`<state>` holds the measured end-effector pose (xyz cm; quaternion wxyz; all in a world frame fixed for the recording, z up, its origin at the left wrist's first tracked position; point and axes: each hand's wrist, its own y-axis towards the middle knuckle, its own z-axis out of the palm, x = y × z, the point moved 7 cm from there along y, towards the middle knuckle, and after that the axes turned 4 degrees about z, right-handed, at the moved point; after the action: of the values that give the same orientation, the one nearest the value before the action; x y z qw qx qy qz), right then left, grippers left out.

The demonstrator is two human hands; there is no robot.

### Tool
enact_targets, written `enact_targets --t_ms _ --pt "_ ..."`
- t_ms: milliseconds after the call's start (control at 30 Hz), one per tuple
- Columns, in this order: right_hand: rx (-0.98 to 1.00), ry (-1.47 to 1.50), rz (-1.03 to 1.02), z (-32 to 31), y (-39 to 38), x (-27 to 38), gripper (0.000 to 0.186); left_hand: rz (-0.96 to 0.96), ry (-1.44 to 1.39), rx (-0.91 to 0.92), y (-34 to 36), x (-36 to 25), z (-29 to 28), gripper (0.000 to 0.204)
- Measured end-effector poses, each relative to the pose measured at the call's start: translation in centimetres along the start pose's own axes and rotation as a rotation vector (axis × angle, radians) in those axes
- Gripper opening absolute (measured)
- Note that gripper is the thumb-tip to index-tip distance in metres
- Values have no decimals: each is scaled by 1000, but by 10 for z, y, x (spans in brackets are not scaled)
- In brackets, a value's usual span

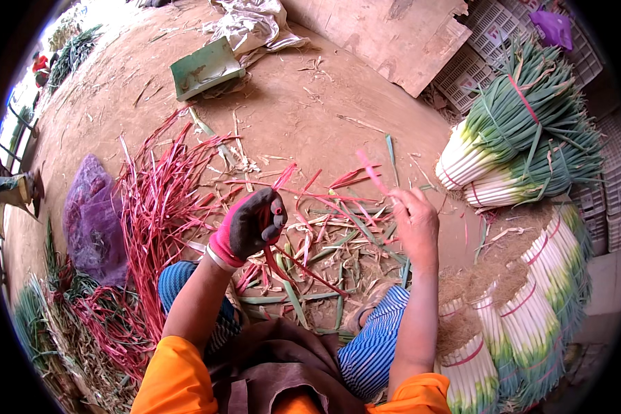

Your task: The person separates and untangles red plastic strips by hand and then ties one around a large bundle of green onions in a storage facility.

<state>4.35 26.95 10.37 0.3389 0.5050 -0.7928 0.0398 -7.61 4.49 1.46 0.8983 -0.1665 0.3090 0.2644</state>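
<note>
My left hand (250, 224), in a pink and black glove, is closed around a red strip (277, 268) whose loose end hangs below the fist. Bare and raised to the right, my right hand (417, 221) pinches a pink strip (372, 172), slightly blurred, that sticks up to the left from the fingertips. Between and below the hands, scattered red strips, green leaves and dry peelings (352, 241) litter the ground between my knees. A long heap of red strips (162, 186) lies left of my gloved hand.
Tied green onion bundles (510, 131) are stacked at the right, with more bundles (531, 317) lying below them. A purple mesh bag (93, 221) sits at the left. Farther off are a green scoop (203, 69), a white sack (255, 27), a wooden board (386, 34) and plastic crates (493, 34).
</note>
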Motion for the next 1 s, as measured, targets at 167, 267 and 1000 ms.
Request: enact_targets --t_ms 167,267,1000 --pt "201 367 -11 27 -8 12 18 -80 -77 56 2 15 11 36" --pt "297 394 -43 31 -7 29 17 -62 -106 129 2 19 13 38" --pt "320 528 -31 61 -20 27 23 -111 262 69 -1 29 25 40"
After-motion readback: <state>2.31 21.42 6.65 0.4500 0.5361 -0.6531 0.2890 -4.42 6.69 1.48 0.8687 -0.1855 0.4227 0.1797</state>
